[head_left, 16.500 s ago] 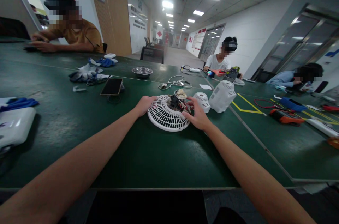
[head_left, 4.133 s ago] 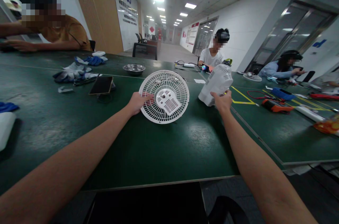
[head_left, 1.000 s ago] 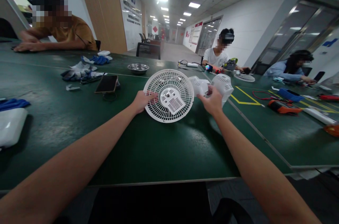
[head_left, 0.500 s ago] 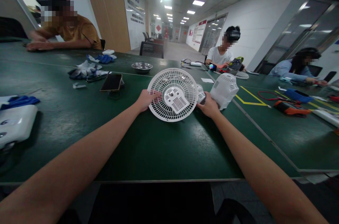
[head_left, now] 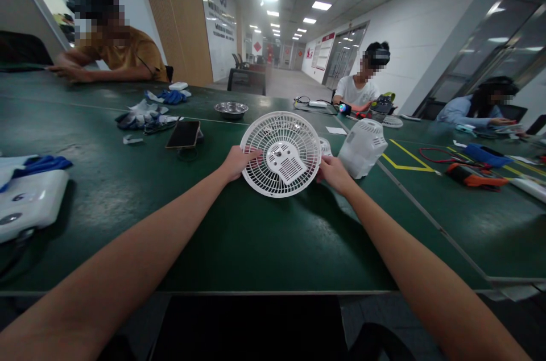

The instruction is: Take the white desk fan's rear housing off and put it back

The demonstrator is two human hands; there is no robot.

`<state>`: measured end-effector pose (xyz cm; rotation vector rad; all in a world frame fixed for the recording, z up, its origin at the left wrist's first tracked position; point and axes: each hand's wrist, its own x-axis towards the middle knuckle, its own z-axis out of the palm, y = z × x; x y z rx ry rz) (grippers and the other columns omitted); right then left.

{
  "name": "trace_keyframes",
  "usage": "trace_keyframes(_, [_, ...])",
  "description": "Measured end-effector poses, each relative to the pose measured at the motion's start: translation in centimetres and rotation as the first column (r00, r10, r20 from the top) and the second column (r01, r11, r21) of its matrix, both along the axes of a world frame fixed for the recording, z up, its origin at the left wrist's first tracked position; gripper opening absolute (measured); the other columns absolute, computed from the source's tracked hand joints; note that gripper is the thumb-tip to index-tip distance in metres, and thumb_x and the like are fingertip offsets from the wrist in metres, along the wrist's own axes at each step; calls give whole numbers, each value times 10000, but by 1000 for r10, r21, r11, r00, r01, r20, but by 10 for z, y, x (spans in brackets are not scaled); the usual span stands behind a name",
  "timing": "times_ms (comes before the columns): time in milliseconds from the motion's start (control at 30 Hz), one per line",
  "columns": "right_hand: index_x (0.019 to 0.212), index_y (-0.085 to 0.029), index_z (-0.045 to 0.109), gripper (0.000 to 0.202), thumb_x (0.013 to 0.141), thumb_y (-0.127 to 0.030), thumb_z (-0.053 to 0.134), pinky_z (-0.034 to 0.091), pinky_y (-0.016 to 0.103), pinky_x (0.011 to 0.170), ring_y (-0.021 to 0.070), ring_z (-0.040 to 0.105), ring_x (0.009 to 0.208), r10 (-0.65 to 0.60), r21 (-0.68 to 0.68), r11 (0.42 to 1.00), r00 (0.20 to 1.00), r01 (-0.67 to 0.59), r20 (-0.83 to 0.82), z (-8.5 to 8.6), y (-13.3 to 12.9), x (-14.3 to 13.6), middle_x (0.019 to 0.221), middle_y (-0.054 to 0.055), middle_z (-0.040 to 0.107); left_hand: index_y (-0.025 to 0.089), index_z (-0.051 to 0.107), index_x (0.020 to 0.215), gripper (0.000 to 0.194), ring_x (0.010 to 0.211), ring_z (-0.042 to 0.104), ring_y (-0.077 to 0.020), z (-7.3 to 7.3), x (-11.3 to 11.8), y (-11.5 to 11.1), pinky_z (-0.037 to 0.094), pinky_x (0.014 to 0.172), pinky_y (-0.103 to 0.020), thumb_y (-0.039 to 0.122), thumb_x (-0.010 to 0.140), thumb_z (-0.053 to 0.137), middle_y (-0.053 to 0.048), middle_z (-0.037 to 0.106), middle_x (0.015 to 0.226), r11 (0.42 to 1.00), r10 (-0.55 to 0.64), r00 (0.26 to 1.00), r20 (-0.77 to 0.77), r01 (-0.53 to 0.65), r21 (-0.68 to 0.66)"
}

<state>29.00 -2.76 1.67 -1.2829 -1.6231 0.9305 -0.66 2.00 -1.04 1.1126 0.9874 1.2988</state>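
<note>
A round white fan grille (head_left: 285, 157) with a vented plate at its centre is held up over the green table, its flat face tilted toward me. My left hand (head_left: 237, 163) grips its left rim, with fingertips showing through the slats. At the right rim, my right hand (head_left: 335, 173) is closed on the edge, thumb in front and the other fingers partly hidden. Just behind the grille's right side is a small white vented part (head_left: 325, 146), mostly covered. A translucent white plastic housing (head_left: 362, 148) stands beyond my right hand.
A metal bowl (head_left: 231, 109), a dark phone (head_left: 183, 135) and gloves (head_left: 143, 115) lie to the left. A white device (head_left: 36, 202) is at far left. An orange multimeter (head_left: 475, 176) lies right. Several co-workers sit around the table (head_left: 256, 247).
My right hand has moved from the small white part behind to the grille's right rim. The grille stays nearly in place, and the view has shifted slightly.
</note>
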Motion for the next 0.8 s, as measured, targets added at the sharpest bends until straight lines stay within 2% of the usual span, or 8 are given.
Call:
trace_keyframes(67, [892, -218, 633, 382, 878, -598, 595, 479, 267, 452, 163, 597, 552, 119, -185, 972, 980, -147, -158, -5, -6, -11, 686, 29, 660, 109, 730, 860, 76, 708, 706, -198, 1, 0, -1, 590, 767, -401, 114, 798, 774, -104, 741, 820, 1000, 6, 1000, 4, -6, -7])
trace_keyframes(167, [979, -235, 623, 431, 909, -649, 524, 526, 262, 481, 170, 650, 613, 163, -328, 902, 924, -282, -347, -8, -16, -26, 762, 43, 703, 105, 729, 889, 98, 732, 715, -205, 3, 1, -3, 592, 776, -399, 137, 809, 774, -115, 749, 852, 1000, 9, 1000, 18, -9, -16])
trace_keyframes(267, [1042, -232, 632, 492, 948, -664, 417, 595, 307, 606, 201, 710, 771, 182, -387, 840, 870, -380, -459, -7, -24, -35, 876, 68, 740, 98, 724, 882, 135, 731, 713, -207, 3, 1, -5, 592, 764, -393, 226, 851, 756, -119, 746, 836, 1000, 17, 1000, 0, -17, 0])
trace_keyframes(367, [1105, -246, 623, 439, 959, -610, 427, 620, 381, 734, 230, 721, 912, 181, -383, 821, 828, -424, -530, -3, -32, -43, 989, 72, 750, 96, 717, 839, 245, 697, 698, -200, 3, 0, -6, 586, 743, -378, 332, 902, 703, -110, 732, 776, 999, 36, 999, -21, -36, 27])
trace_keyframes(467, [1126, -271, 594, 377, 941, -579, 478, 618, 424, 796, 253, 708, 1013, 144, -347, 851, 811, -394, -567, -1, -37, -52, 1081, 66, 738, 106, 717, 819, 329, 689, 690, -200, 2, 0, -5, 574, 742, -357, 422, 905, 690, -96, 722, 728, 995, 69, 997, -23, -68, 69])
trace_keyframes(633, [1124, -332, 505, 379, 871, -602, 588, 612, 422, 744, 255, 700, 1000, 66, -210, 954, 836, -212, -545, 1, -36, -58, 1122, 16, 711, 136, 738, 868, 453, 803, 711, -228, 2, 1, -3, 563, 792, -358, 573, 907, 630, -118, 747, 798, 990, 68, 998, -11, -66, 123])
trace_keyframes(800, [1194, -352, 439, 469, 843, -609, 612, 572, 364, 632, 234, 686, 835, 4, -31, 999, 883, -21, -469, -1, -25, -47, 976, -12, 682, 169, 739, 962, 654, 797, 696, -229, 2, -1, 3, 527, 617, -295, 744, 915, 430, -127, 753, 909, 1000, -2, 1000, -15, 3, 30])
